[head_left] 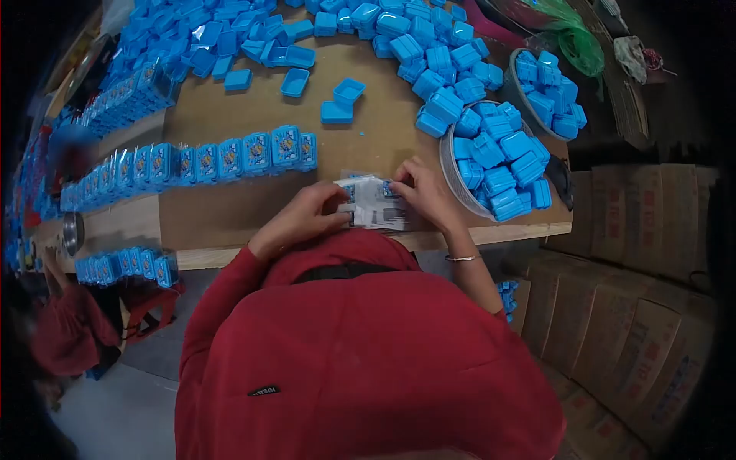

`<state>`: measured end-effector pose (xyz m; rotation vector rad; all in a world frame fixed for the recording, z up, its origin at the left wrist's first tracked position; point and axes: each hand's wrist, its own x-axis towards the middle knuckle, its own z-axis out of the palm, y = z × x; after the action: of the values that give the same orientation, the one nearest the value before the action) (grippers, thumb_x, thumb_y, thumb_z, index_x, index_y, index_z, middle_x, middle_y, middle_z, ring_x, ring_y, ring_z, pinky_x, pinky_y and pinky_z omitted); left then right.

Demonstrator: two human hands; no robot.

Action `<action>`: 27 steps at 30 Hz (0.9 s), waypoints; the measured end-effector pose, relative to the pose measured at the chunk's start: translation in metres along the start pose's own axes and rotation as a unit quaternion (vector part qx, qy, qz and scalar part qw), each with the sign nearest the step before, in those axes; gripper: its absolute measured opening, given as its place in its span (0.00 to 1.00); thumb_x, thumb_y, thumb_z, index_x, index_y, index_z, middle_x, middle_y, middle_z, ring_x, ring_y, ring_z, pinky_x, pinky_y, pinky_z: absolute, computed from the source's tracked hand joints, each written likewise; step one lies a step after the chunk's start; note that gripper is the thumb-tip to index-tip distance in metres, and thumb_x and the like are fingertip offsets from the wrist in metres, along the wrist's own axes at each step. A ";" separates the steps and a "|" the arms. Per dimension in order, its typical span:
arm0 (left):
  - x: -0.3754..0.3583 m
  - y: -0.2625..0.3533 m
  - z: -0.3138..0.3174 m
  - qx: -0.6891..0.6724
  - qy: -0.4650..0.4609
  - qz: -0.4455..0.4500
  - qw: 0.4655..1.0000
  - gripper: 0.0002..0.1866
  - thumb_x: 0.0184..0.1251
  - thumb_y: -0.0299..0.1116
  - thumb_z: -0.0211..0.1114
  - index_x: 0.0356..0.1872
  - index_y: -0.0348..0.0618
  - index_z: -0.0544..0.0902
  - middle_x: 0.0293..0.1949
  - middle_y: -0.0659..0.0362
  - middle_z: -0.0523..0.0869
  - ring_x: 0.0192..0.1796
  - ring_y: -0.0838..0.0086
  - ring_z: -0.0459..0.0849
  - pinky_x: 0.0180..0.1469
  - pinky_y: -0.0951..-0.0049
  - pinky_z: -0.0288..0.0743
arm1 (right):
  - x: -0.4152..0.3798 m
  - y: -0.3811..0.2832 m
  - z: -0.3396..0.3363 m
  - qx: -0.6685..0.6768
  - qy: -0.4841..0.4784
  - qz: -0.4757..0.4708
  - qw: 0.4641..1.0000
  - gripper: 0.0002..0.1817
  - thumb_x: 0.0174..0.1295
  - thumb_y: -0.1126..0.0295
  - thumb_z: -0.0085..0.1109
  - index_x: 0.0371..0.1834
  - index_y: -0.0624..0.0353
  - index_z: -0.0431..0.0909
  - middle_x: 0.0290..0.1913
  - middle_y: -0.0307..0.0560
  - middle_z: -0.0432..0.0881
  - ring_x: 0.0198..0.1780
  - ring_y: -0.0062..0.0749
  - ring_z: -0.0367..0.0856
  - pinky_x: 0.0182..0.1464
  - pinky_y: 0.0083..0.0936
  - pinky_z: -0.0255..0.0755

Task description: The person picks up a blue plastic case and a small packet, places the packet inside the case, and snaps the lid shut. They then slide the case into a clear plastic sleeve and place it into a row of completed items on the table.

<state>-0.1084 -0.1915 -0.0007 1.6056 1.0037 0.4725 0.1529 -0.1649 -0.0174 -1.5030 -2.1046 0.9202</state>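
Our left hand [303,218] and right hand [425,195] pinch one crinkly clear packet [376,207] between closed fingertips, at the wooden table's [230,215] near edge. Right of the packet, two round bowls [452,184] brim with glossy blue plastic boxes [494,157]; behind it stands one row of wrapped boxes [222,159].

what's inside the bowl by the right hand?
The bowl is heaped with closed blue boxes, piled above its rim, next to the right hand. The bowl's bottom and anything under the heap are covered.

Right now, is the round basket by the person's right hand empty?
No. The round basket beside the right hand is heaped with closed blue boxes.
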 end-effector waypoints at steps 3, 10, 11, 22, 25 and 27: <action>0.018 0.019 0.002 0.111 -0.020 -0.073 0.991 0.19 0.55 0.30 0.67 0.47 0.33 0.75 0.40 0.52 0.81 0.40 0.73 0.79 0.42 0.73 0.73 | -0.002 0.006 -0.004 0.082 -0.011 0.006 0.997 0.09 0.54 0.73 0.61 0.34 0.64 0.73 0.32 0.46 0.71 0.33 0.32 0.72 0.36 0.25 0.66; 0.070 0.021 0.023 -0.068 0.035 -0.038 0.996 0.07 0.57 0.28 0.66 0.32 0.34 0.80 0.23 0.60 0.80 0.25 0.81 0.76 0.26 0.78 0.69 | 0.000 0.010 0.005 0.249 0.005 -0.005 0.968 0.07 0.60 0.72 0.59 0.36 0.62 0.72 0.31 0.38 0.74 0.33 0.20 0.72 0.36 0.19 0.68; 0.074 0.015 0.025 -0.088 0.054 -0.028 0.994 0.06 0.58 0.28 0.66 0.30 0.35 0.79 0.21 0.63 0.78 0.24 0.84 0.75 0.25 0.80 0.67 | 0.001 0.006 0.005 0.256 0.037 -0.008 0.966 0.08 0.60 0.73 0.60 0.39 0.61 0.72 0.29 0.36 0.73 0.31 0.17 0.71 0.34 0.16 0.68; 0.101 -0.001 0.030 0.322 0.165 0.136 0.922 0.09 0.47 0.26 0.65 0.31 0.35 0.80 0.30 0.48 0.79 0.36 0.56 0.78 0.37 0.62 0.71 | -0.002 0.015 0.004 -0.062 0.222 -0.008 0.973 0.08 0.54 0.77 0.59 0.38 0.63 0.77 0.33 0.53 0.75 0.35 0.48 0.77 0.35 0.35 0.70; 0.094 0.022 0.031 0.382 0.197 0.116 0.895 0.18 0.46 0.25 0.64 0.43 0.35 0.77 0.38 0.50 0.76 0.45 0.55 0.75 0.44 0.60 0.69 | -0.007 0.005 -0.002 -0.117 0.226 -0.013 0.967 0.09 0.53 0.75 0.59 0.38 0.62 0.76 0.34 0.53 0.74 0.36 0.49 0.75 0.36 0.38 0.69; 0.096 0.033 0.030 0.308 0.209 0.137 0.918 0.16 0.48 0.26 0.65 0.40 0.34 0.77 0.36 0.51 0.77 0.42 0.60 0.76 0.42 0.63 0.70 | -0.011 -0.004 -0.012 -0.121 0.242 -0.050 0.961 0.09 0.54 0.77 0.59 0.39 0.62 0.76 0.34 0.53 0.75 0.35 0.50 0.76 0.36 0.36 0.70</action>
<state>-0.0207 -0.1322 0.0019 2.2914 1.3397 0.7652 0.1617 -0.1728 -0.0055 -1.5260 -1.9466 0.2236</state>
